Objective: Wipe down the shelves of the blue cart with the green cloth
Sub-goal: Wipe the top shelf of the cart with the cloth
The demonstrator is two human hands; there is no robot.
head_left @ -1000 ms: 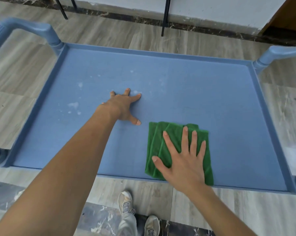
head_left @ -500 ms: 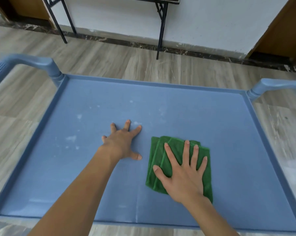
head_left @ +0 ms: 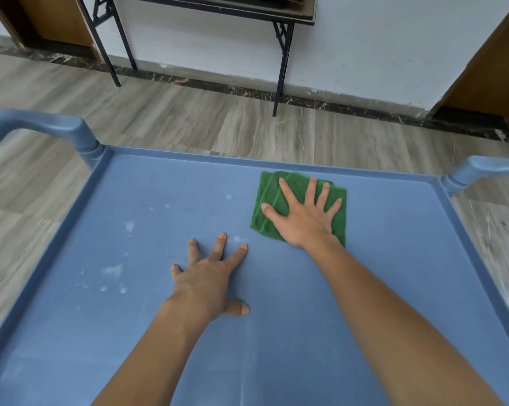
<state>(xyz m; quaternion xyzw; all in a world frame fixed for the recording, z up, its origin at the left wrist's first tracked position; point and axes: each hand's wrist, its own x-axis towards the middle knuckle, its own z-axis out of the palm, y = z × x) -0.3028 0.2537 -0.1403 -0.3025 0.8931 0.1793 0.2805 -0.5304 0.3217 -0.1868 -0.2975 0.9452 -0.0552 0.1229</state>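
The blue cart's top shelf (head_left: 393, 259) fills the lower view, with a raised rim and white smudges (head_left: 112, 270) on its left half. A folded green cloth (head_left: 339, 221) lies flat near the far rim, right of centre. My right hand (head_left: 301, 213) presses on the cloth with fingers spread, palm down. My left hand (head_left: 209, 273) rests flat on the bare shelf in the middle, fingers spread, holding nothing, a hand's width nearer than the cloth.
Blue cart handles rise at the far left corner (head_left: 57, 127) and the far right corner (head_left: 478, 171). Beyond the cart lies wood-look floor, then a black-legged folding table (head_left: 279, 68) against a white wall. Wooden door frames stand at both sides.
My right hand has pushed the green cloth away from the near edge up to the far rim. My left hand stayed planted on the shelf. The view has tilted upward.
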